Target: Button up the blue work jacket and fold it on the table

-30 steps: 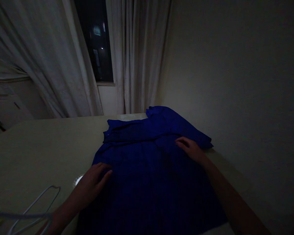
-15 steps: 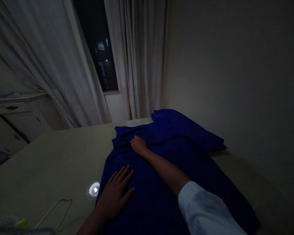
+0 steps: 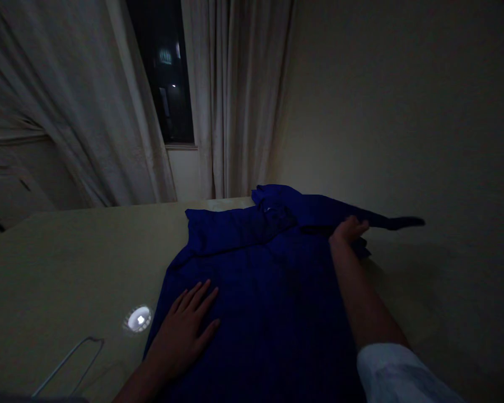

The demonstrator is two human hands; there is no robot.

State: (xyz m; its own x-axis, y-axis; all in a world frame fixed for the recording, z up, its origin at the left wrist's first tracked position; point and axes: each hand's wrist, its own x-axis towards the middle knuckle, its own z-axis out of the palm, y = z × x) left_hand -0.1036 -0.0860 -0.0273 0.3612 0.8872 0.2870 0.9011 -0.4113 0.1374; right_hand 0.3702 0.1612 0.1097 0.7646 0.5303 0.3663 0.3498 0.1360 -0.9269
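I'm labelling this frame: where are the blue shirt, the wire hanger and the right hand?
blue shirt [image 3: 260,313]: head view, middle of its body.
wire hanger [image 3: 69,361]: head view, its thin wire.
right hand [image 3: 348,229]: head view, back of hand.

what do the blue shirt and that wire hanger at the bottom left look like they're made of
Blue shirt: soft woven cloth, matte; it drapes and creases, and its sleeve bends where the right hand lifts it. Hanger: thin bent wire, probably metal, possibly coated; the dim light leaves this open.

Bare forearms, white sleeve [image 3: 397,372] pushed up right arm
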